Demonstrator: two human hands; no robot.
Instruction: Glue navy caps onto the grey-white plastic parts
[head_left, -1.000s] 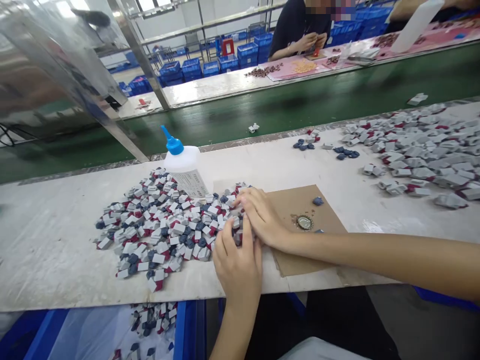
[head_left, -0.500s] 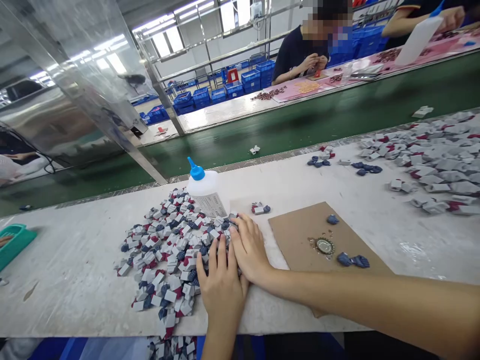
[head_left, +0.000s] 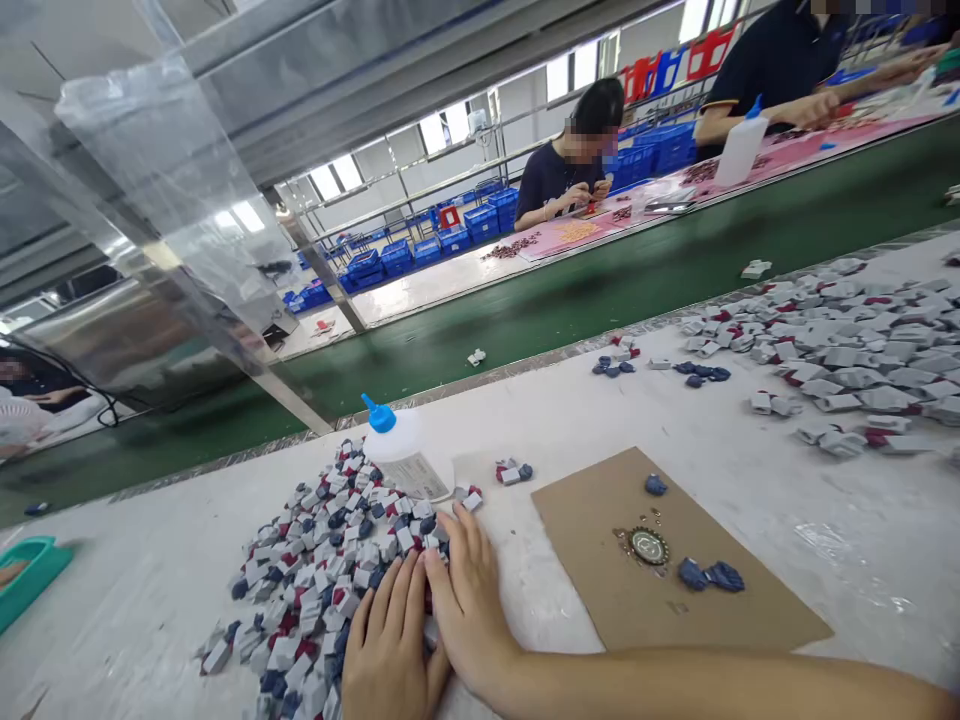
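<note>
My left hand (head_left: 394,640) lies on the right edge of a heap of small grey, dark red and dark blue plastic pieces (head_left: 300,570), its fingers stretched out. Beside it, my right hand (head_left: 471,610) rests against the same edge, fingers extended, its thumb side touching the left hand's fingertips. Pieces right beneath both palms are hidden. Just behind the heap stands a white squeeze bottle (head_left: 412,455) with a blue nozzle cap. Right of my hands, a brown cardboard sheet (head_left: 577,520) bears a bottle cap (head_left: 648,546) with clear liquid in and around it, and several dark blue pieces (head_left: 711,575).
Another pile of grey pieces (head_left: 870,350) spreads at the far right. A green conveyor belt (head_left: 570,290) runs behind the worktable. Across it, a person (head_left: 555,170) handles small parts at a pink-covered bench. A green tray (head_left: 34,580) lies at the left; a metal post (head_left: 289,395) stands behind the table.
The camera view has tilted upward, so the table appears lower. Both hands have shifted leftward against the heap, still flat and side by side.
</note>
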